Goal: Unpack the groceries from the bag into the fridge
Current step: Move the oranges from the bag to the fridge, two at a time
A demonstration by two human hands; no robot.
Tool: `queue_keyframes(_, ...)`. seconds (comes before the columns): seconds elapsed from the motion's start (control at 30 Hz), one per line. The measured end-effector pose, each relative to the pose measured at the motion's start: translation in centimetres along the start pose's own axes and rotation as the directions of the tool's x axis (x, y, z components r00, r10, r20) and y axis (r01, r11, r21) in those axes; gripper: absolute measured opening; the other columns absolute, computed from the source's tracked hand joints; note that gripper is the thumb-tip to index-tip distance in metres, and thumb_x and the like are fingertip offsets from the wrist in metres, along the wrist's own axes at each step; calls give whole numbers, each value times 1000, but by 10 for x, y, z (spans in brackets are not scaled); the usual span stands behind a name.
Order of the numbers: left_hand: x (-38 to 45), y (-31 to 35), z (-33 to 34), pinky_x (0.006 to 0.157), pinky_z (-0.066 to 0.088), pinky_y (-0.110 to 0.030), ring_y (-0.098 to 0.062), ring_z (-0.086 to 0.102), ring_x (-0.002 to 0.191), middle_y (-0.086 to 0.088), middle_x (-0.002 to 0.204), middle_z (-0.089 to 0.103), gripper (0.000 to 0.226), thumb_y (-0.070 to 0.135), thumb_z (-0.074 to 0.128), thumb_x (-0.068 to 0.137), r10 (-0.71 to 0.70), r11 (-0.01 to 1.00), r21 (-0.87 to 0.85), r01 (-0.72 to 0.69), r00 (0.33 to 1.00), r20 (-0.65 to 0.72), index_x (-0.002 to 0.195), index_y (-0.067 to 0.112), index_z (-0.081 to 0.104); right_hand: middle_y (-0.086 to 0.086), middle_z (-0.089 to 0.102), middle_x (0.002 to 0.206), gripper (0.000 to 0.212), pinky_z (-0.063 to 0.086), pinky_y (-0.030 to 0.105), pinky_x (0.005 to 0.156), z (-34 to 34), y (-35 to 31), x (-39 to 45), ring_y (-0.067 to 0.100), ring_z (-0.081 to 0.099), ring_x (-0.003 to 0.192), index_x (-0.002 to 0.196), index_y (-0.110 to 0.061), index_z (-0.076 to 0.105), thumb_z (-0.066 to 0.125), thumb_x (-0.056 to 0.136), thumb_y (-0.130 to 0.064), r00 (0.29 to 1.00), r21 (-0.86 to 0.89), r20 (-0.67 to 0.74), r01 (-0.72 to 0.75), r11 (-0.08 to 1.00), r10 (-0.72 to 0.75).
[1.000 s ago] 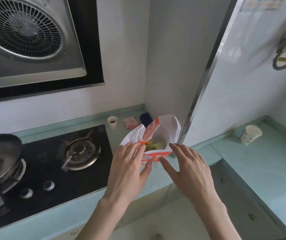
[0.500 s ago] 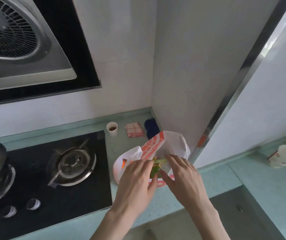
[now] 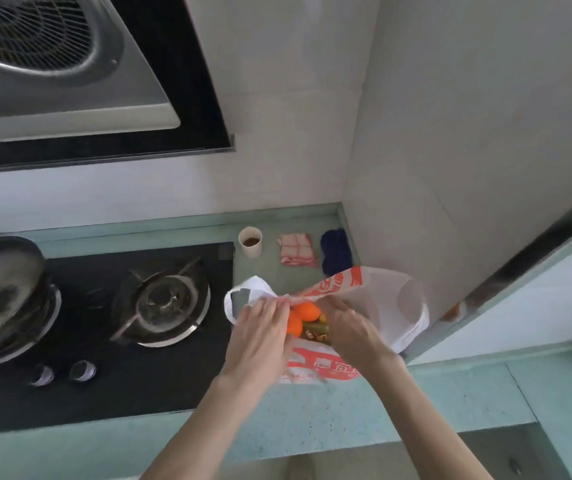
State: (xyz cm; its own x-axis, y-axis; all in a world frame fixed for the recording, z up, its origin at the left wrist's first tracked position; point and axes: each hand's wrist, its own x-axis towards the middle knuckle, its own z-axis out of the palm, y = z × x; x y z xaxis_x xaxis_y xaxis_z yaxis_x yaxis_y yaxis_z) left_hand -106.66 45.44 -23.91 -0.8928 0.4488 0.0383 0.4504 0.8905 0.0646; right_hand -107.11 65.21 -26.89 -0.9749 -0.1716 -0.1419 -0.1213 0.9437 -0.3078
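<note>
A white plastic bag (image 3: 395, 306) with orange print stands on the pale green counter (image 3: 346, 410), right of the stove. Inside its mouth I see oranges (image 3: 303, 315) and a green item (image 3: 317, 329). My left hand (image 3: 260, 337) grips the bag's left rim and handle. My right hand (image 3: 350, 332) grips the right side of the opening, fingers curled into the plastic. The two hands hold the mouth apart. The fridge is not in view.
A black gas stove (image 3: 160, 303) with a pan (image 3: 0, 292) lies to the left. A paper cup (image 3: 250, 241), a pink checked cloth (image 3: 296, 249) and a dark blue cloth (image 3: 336, 251) sit behind the bag. A wall corner stands right of it.
Both hands have closed on the bag's rim and pulled it wider, so oranges now show inside. The view has tilted down and shifted left.
</note>
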Motion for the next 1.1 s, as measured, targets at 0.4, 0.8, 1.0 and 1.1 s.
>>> queue_keyframes(0.4, -22, -39, 10, 124, 17, -58, -25, 40, 143, -3, 148, 45, 54, 57, 52, 94, -201, 973, 157, 172, 960, 194, 132, 19, 58, 2, 2, 174, 84, 17, 48, 129, -12, 29, 78, 28, 3, 160, 165, -28, 8, 55, 99, -54, 1000, -201, 1, 18, 979, -18)
queue_keyframes(0.8, 43, -14, 8, 87, 55, -30, -17, 61, 115, -2, 131, 64, 29, 23, 53, 104, -49, 992, -114, 55, 997, 52, 132, 17, 59, -2, 54, 151, 69, 54, 35, 101, 5, 17, 43, 21, 60, 130, 154, -29, 36, 69, 94, -26, 993, -106, 14, 121, 987, -120)
queue_keyframes(1.0, 40, -30, 38, 112, 41, -39, -26, 45, 136, -6, 149, 47, 72, 10, 68, 86, -74, 997, 28, 69, 967, 246, 151, 17, 37, -1, 9, 173, 106, 21, 48, 126, 8, 26, 10, 26, 16, 158, 164, -33, 3, 65, 84, -64, 932, -159, 362, 92, 983, -29)
queue_keyframes(1.1, 28, -32, 50, 115, 37, -41, -27, 45, 137, -5, 151, 44, 92, 16, 76, 77, -86, 995, 71, 68, 953, 291, 155, 18, 29, 1, 1, 173, 108, 20, 50, 126, 17, 26, 6, 27, 9, 159, 164, -29, -3, 62, 85, -66, 915, -137, 404, 55, 989, 5)
